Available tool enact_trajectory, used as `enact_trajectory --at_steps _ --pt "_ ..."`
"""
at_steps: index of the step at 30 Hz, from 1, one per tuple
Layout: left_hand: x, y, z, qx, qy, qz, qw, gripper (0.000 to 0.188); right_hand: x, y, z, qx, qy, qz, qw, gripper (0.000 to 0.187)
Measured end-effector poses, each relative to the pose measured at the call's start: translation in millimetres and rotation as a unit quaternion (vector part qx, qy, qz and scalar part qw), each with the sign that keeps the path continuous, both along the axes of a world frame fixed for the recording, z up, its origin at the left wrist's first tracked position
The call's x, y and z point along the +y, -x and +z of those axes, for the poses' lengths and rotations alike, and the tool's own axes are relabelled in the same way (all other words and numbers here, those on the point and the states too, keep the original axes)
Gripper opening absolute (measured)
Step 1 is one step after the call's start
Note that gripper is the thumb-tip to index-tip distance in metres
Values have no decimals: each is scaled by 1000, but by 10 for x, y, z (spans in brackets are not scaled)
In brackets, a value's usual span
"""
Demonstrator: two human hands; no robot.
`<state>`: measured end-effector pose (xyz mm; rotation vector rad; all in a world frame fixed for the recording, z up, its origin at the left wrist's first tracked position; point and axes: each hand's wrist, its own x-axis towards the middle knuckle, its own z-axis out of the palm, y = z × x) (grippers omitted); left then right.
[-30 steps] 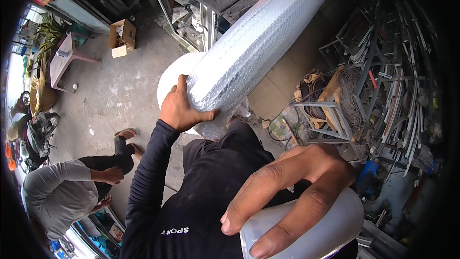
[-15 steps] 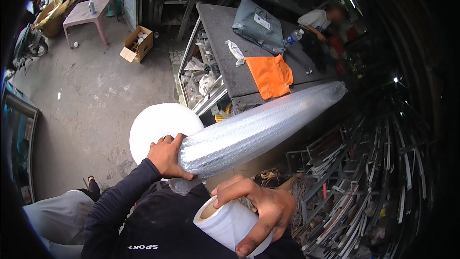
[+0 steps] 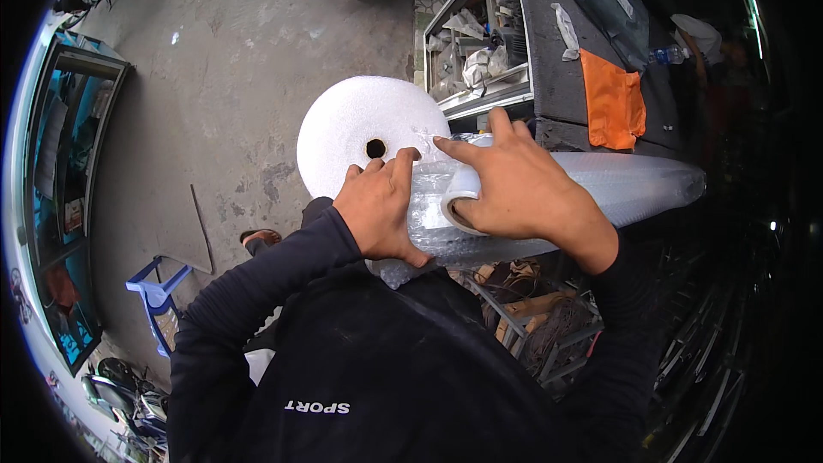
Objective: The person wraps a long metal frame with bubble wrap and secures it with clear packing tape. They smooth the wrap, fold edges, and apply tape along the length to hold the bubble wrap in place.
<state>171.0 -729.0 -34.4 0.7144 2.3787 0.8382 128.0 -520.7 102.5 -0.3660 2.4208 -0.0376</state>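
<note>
A long bundle wrapped in bubble wrap (image 3: pixel 626 180) lies across in front of me, its far end reaching right. My left hand (image 3: pixel 377 210) grips its near left end, thumb below and fingers on top. In my right hand (image 3: pixel 536 193) is a roll of clear plastic film (image 3: pixel 464 182), held against the bundle close to my left hand. The thumb is by the roll's core and the forefinger stretches left over it. Behind my left hand stands a big white roll of bubble wrap (image 3: pixel 334 133), its round end with a dark core hole facing up.
An orange bag (image 3: pixel 610 107), a dark grey parcel (image 3: pixel 600 0) and a bottle (image 3: pixel 669 55) lie on the grey table (image 3: pixel 553 69). Beside it is a glass case (image 3: pixel 484 43). A blue stool (image 3: pixel 159 291) stands left; metal bars (image 3: pixel 703 369) lie lower right. Another person's sleeve (image 3: pixel 699 39) shows behind.
My right hand has brought the film roll up from near my body onto the bundle, beside my left hand. My view has swung left and down.
</note>
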Motion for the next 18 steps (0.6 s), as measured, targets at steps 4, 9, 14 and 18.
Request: enact_trajectory --at_steps 4,9,14,18 --pt "17 -9 29 -45 -5 45 998 160 -248 436 -191 -150 -115 105 976 70" --pt "23 84 -69 2 24 -48 999 143 -527 572 -226 -297 -170 132 930 58" --pt "34 211 -116 17 -16 -108 994 127 -404 239 68 -102 -125 24 987 86" --pt "80 327 -111 67 11 -165 984 128 -407 -832 298 158 -119 -182 963 114"
